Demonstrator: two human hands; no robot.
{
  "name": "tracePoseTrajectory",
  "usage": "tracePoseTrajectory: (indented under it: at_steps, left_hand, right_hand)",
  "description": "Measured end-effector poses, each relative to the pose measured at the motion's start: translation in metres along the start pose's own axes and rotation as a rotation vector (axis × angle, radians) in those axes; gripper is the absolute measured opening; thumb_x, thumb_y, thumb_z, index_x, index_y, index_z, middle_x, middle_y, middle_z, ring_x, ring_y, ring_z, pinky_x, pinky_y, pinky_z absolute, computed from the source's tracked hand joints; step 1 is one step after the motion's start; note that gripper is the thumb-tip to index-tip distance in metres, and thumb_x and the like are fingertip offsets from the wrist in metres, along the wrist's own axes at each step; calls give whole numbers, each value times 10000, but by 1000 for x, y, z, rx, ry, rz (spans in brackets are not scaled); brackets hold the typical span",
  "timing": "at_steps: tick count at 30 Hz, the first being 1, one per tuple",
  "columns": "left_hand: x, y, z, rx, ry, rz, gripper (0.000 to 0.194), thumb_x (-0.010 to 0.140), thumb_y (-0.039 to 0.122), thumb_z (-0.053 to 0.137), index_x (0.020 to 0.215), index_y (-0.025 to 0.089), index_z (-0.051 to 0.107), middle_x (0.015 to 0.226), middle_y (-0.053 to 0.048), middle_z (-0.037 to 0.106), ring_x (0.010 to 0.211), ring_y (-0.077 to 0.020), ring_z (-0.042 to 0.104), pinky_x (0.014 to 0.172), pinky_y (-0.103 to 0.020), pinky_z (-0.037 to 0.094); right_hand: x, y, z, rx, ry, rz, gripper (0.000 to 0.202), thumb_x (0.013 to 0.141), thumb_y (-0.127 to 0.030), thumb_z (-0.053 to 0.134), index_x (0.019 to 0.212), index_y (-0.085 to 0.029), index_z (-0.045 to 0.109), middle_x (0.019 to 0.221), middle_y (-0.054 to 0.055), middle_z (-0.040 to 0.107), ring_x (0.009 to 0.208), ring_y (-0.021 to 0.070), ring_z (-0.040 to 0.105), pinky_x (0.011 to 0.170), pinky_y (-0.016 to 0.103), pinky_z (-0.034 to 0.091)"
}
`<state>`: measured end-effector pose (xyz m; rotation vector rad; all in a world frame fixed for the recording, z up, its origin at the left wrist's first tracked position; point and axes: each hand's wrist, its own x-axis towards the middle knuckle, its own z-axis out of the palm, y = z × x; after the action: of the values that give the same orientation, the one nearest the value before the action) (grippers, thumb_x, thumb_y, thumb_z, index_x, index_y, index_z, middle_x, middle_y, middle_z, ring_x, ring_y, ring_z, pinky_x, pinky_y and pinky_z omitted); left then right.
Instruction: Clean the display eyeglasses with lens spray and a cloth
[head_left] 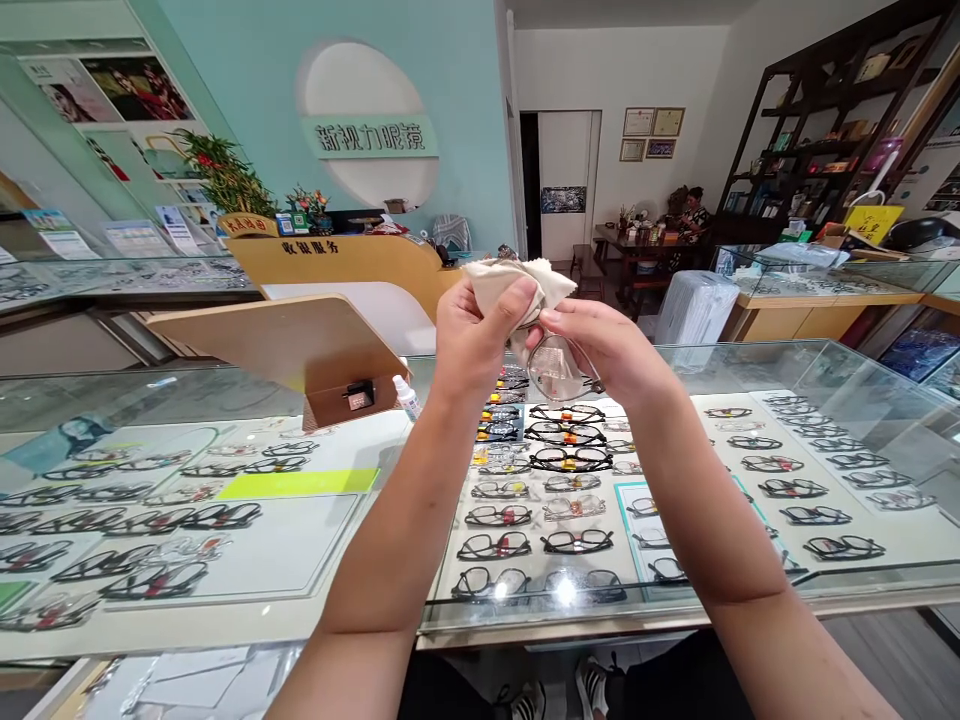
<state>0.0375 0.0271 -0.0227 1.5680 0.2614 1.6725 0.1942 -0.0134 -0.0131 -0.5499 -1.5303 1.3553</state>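
Above the glass display case I hold a pair of thin-rimmed eyeglasses (pixel 559 368), one round lens hanging below my fingers. My left hand (pixel 480 325) is closed on a cream cleaning cloth (pixel 501 284), thumb on top; the cloth is folded over the upper part of the glasses and hides it. My right hand (pixel 611 345) pinches the frame near its middle, thumb and fingers together, close to the left fingertips. A small white spray bottle (pixel 406 397) stands on the glass, left of my left forearm.
Rows of eyeglasses (pixel 570 459) lie inside the glass display case (pixel 450 612) under my arms. A tilted wooden board (pixel 300 335) stands on the left. Farther back are a cash counter (pixel 360 262), a wrapped white suitcase (pixel 694 310) and a person (pixel 691 215) at a table.
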Motion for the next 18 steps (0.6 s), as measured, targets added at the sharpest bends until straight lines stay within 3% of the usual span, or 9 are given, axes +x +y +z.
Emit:
tracePoseTrajectory:
  at_steps: [3, 6, 10, 13, 15, 18]
  left_hand:
    - [1, -8, 3, 13, 135, 41, 486, 911, 622, 880, 772, 221, 645, 595, 43, 541, 474, -94, 547, 460, -227, 452]
    - [4, -11, -1, -5, 192, 32, 515, 908, 660, 862, 772, 224, 624, 643, 26, 567, 585, -126, 637, 529, -240, 514]
    - [4, -3, -8, -18, 22, -98, 486, 888, 680, 862, 914, 220, 703, 795, -31, 688, 818, -204, 753, 685, -295, 619]
    - [1, 6, -10, -18, -132, -155, 485, 774, 557, 994, 1009, 213, 745, 914, -56, 749, 851, -207, 753, 755, -309, 638]
    - [-2, 9, -8, -14, -145, -128, 507, 712, 479, 1047, 1039, 224, 755, 909, -42, 750, 771, -182, 726, 728, -302, 626]
    - [-6, 8, 0, 7, -38, -78, 455, 759, 526, 1014, 977, 238, 737, 798, -11, 700, 610, -138, 647, 600, -288, 566]
  right_hand:
    - [-1, 3, 1, -28, -1, -16, 342, 918, -522, 819, 885, -186, 770, 842, 17, 719, 722, 129, 617, 649, 253, 511]
    - [-3, 0, -2, -70, -8, -28, 334, 942, -513, 808, 894, -183, 781, 857, 17, 718, 722, 124, 604, 633, 247, 484]
    - [-9, -10, -12, -116, 6, -36, 343, 945, -514, 810, 853, -185, 788, 769, 1, 671, 678, 116, 565, 612, 244, 459]
    - [-10, -15, -16, -103, 31, -63, 339, 926, -514, 818, 826, -192, 783, 750, 4, 660, 686, 130, 572, 623, 257, 476]
    - [-9, -14, -14, -75, 45, -65, 347, 888, -533, 847, 812, -205, 763, 745, 3, 652, 695, 142, 578, 626, 270, 484]
    - [-6, -9, -6, -56, 24, -49, 369, 877, -558, 857, 828, -209, 747, 796, 9, 669, 726, 143, 586, 652, 274, 492]
